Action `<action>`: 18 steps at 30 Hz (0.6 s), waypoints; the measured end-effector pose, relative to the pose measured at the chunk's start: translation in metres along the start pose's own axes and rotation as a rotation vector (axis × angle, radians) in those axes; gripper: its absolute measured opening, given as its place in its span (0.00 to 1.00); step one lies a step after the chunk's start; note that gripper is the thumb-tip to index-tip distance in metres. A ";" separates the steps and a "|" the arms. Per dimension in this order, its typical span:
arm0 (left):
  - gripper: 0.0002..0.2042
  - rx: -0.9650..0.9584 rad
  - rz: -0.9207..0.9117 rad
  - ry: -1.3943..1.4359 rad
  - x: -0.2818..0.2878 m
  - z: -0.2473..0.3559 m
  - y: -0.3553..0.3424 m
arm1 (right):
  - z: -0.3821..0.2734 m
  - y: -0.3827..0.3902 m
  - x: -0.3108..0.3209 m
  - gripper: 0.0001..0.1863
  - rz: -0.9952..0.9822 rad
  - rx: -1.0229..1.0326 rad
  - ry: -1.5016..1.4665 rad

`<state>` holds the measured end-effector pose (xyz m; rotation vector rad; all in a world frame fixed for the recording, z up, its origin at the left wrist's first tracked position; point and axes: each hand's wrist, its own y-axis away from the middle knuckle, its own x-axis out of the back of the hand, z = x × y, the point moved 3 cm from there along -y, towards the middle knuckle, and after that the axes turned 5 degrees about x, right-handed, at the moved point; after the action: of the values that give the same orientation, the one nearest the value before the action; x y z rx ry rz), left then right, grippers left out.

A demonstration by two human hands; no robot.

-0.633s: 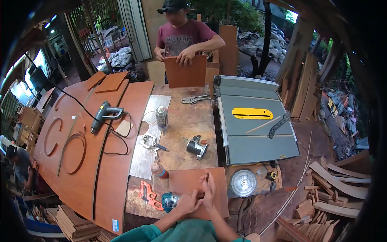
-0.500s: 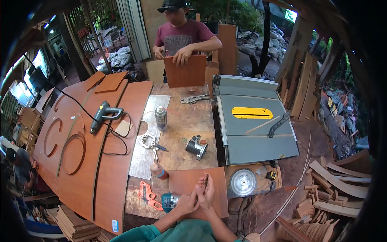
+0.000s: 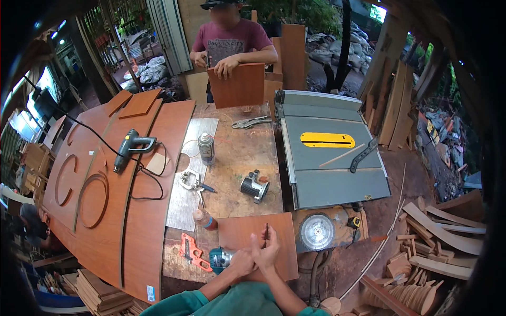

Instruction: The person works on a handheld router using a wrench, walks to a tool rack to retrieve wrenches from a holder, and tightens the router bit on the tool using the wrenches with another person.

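a board lies under the grip of the left hand and right hand; left of the grip, a power tool; right, a saw blade; ahead, a router base; ahead-right, a table saw; far left, a heat gun on panels.

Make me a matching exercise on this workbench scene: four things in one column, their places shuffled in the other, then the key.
Things
1. Teal power tool
2. Round saw blade
3. Heat gun
4. Spray can

Places
A. Lying on the large brown panels at the left
B. Standing upright, just beyond the metal clamp
C. Right beside the person's left hand
D. Lying flat, on the near side of the grey table saw

Right pairs: 1-C, 2-D, 3-A, 4-B
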<state>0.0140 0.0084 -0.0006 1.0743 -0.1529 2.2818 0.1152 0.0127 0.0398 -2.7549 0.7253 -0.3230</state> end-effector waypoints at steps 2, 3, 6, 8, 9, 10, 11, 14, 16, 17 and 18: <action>0.19 0.010 -0.003 -0.003 0.000 0.000 0.000 | -0.002 -0.002 -0.001 0.25 0.026 -0.009 0.010; 0.20 0.018 -0.006 -0.007 0.001 0.001 0.001 | -0.002 -0.002 -0.001 0.23 0.043 -0.026 -0.003; 0.21 0.041 -0.019 -0.012 0.006 0.007 0.002 | -0.005 -0.003 -0.001 0.19 0.069 -0.052 -0.013; 0.22 0.024 -0.013 -0.013 0.006 0.006 0.002 | -0.007 -0.004 0.000 0.18 0.077 -0.060 -0.012; 0.22 0.006 -0.004 -0.017 0.005 0.005 0.002 | -0.008 -0.004 -0.001 0.17 0.071 -0.081 -0.015; 0.22 0.007 -0.005 -0.015 0.002 0.003 0.002 | -0.008 -0.004 -0.001 0.16 0.065 -0.101 -0.018; 0.22 -0.037 0.043 0.000 0.002 0.003 0.002 | -0.008 -0.004 -0.001 0.16 0.066 -0.102 -0.017; 0.21 -0.060 0.038 -0.021 0.002 0.002 0.003 | -0.006 -0.004 -0.001 0.18 0.038 -0.129 -0.020; 0.20 -0.045 -0.018 -0.059 0.003 0.003 0.002 | -0.004 -0.002 -0.001 0.23 0.071 -0.047 -0.116; 0.19 -0.052 -0.012 -0.064 0.004 0.006 0.003 | -0.002 -0.001 0.000 0.23 0.076 -0.052 -0.115; 0.18 -0.060 -0.007 -0.068 0.005 0.008 0.004 | 0.000 -0.001 0.001 0.26 0.044 -0.046 -0.110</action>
<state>0.0147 0.0044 0.0093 1.1203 -0.2436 2.2214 0.1166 0.0125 0.0401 -2.7696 0.7730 -0.1461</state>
